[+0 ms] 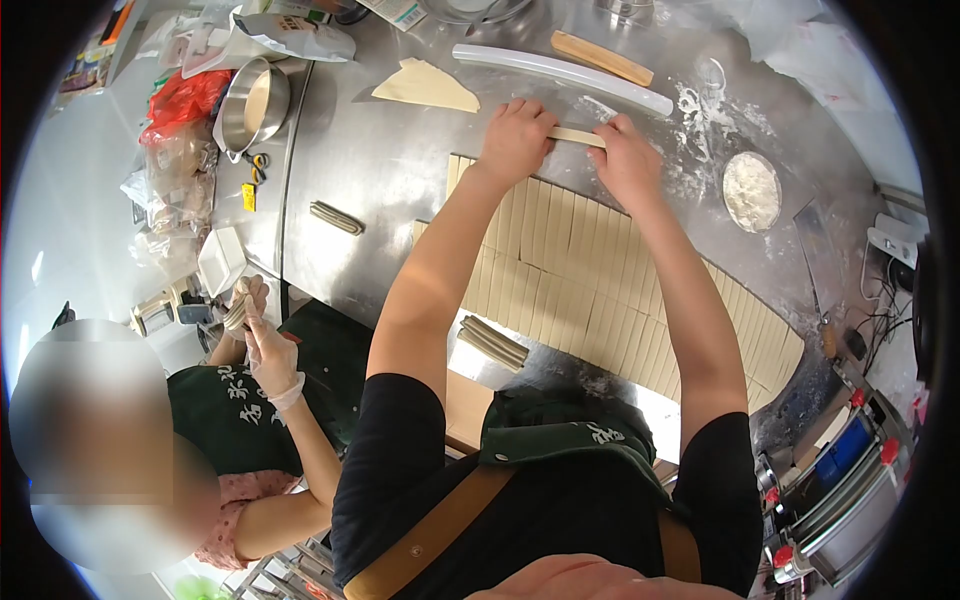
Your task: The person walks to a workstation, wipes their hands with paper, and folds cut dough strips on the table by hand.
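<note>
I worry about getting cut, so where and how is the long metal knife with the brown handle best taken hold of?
Best by its brown handle, likely with the right hand, coming from the wearer's near side: the long metal knife lies with that handle toward the wearer and its blade pointing away.

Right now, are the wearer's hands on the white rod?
No, the left hand and right hand hold a dough strip between them, apart from the white rod.

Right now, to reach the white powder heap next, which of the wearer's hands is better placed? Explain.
Probably the right hand: it is nearer the white powder heap than the left hand. Both hold the dough strip, so either must let go first.
</note>
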{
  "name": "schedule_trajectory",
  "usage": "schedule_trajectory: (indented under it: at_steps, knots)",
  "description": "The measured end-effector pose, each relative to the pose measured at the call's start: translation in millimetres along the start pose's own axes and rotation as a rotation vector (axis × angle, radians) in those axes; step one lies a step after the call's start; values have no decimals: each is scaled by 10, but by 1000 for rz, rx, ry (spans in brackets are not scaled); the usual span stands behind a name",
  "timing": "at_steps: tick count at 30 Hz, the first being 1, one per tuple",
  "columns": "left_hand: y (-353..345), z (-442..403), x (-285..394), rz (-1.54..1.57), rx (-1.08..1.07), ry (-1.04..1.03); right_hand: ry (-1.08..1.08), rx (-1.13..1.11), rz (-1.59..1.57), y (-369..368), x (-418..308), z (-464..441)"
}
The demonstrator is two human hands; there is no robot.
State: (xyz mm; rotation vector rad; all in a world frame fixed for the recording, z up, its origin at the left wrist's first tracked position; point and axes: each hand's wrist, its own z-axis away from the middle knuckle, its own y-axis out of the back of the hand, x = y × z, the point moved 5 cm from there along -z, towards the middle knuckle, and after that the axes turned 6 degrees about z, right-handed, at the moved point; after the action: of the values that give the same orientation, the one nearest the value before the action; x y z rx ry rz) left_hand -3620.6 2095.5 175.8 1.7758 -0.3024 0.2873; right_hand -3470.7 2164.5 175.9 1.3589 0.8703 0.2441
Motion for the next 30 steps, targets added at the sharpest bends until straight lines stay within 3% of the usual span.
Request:
schedule_trajectory:
  at_steps: [4,9,14,16,22,30]
  knots:
    - [51,-21,21,8,-15,-14,6,-61,52,-95,16,-29]
    - [464,72,-365,207,110,45,-4,105,-59,64,32,71]
    - [715,595,-990,68,-189,317,-27,110,-208,78,135,398]
    - [659,748,-984,64,-284,343,-32,58,-264,7,115,532]
    - [615,884,-818,-25,-192,283,-20,50,-469,74,-59,832]
    - [976,1129,-532,-83,-162,222,4,48,-511,95,-223,953]
